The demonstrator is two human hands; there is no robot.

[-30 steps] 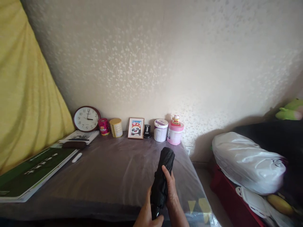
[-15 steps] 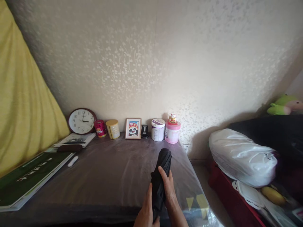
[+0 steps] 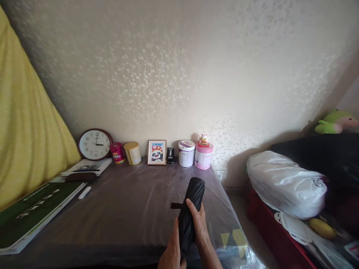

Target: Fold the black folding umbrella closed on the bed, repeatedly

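Right hand and left hand, two in all, both close around one black folded umbrella, held tilted over the table, nearer than the picture frame and to its right. Wrapping looks mostly done, the canopy lying rolled; one strap sticks out loose, so fastening seems left. Right of the frame stand two tubs, one figurine on the pink one; left of it, two cans and one clock.

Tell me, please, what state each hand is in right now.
Left hand: closed, holding the lower part of the rolled black umbrella.
Right hand: closed, holding it higher up.
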